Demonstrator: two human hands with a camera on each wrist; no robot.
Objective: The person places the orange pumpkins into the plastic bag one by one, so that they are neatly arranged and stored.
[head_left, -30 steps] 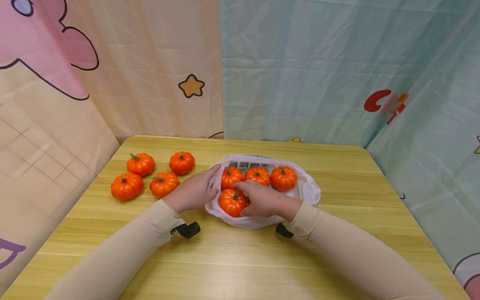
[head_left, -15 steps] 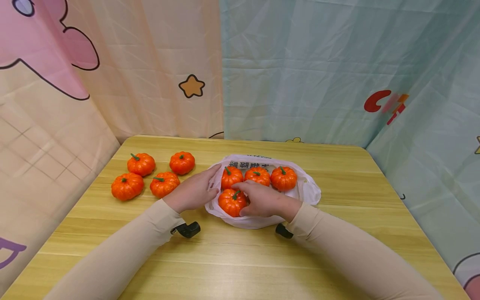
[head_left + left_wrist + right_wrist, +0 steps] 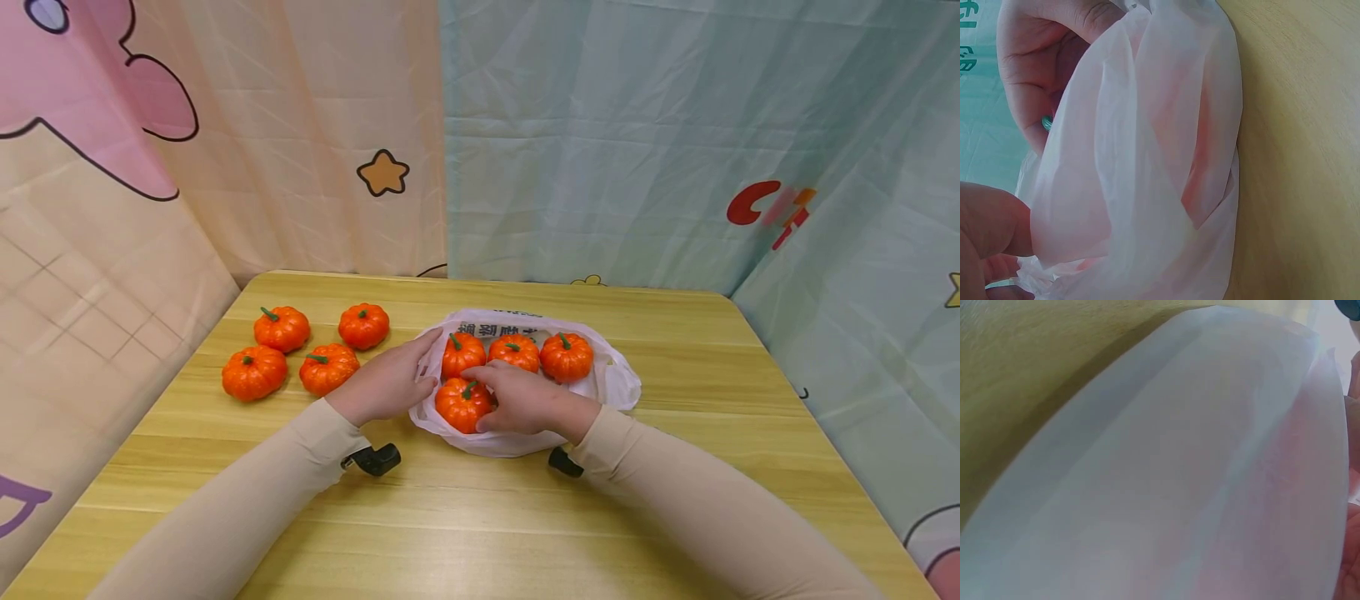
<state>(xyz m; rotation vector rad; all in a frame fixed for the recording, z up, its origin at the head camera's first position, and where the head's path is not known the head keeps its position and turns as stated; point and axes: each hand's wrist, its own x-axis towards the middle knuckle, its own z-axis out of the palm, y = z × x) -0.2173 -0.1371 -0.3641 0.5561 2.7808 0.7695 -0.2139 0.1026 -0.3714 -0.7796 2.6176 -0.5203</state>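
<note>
A white plastic bag [image 3: 618,382] with dark print lies spread at the table's middle, its mouth facing up. My right hand [image 3: 528,398] reaches into it and grips a small orange pumpkin [image 3: 459,408] at the front left, thumb near side and fingers over the far side. Behind that one sit three more pumpkins [image 3: 567,360] in a row inside the bag. My left hand [image 3: 384,382] holds the bag's left rim, fingers stretched along it and thumb inside. In the left wrist view, thin plastic [image 3: 1129,162] hides most of the gripped pumpkin.
Several orange pumpkins [image 3: 254,373] with green stems stand on the wooden table [image 3: 450,533] left of the bag. One pumpkin [image 3: 328,369] is close beside my left hand. Black wrist mounts [image 3: 377,460] hang under both wrists. Printed curtains [image 3: 600,150] close off the table's back and sides.
My right hand and the pumpkin in its grip have shifted very slightly to the left. The left hand, bag and other pumpkins stay put.
</note>
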